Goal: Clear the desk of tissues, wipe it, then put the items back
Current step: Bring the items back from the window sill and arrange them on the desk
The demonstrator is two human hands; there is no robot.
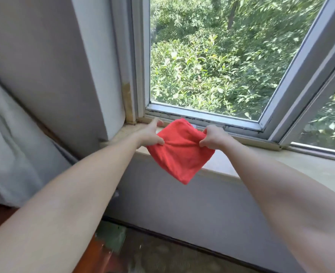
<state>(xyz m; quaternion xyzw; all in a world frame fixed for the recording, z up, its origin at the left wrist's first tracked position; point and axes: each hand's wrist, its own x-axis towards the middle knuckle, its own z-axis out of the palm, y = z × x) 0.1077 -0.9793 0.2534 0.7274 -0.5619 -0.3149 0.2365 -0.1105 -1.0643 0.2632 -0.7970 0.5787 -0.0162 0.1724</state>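
over the windowsill [310,166], two hands hold one red cloth [179,152].

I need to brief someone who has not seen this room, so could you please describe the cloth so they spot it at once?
Find the window with green leaves outside, then drop to the pale sill beneath it. There the left hand and right hand pinch the cloth between them; it is the only bright red thing in view.
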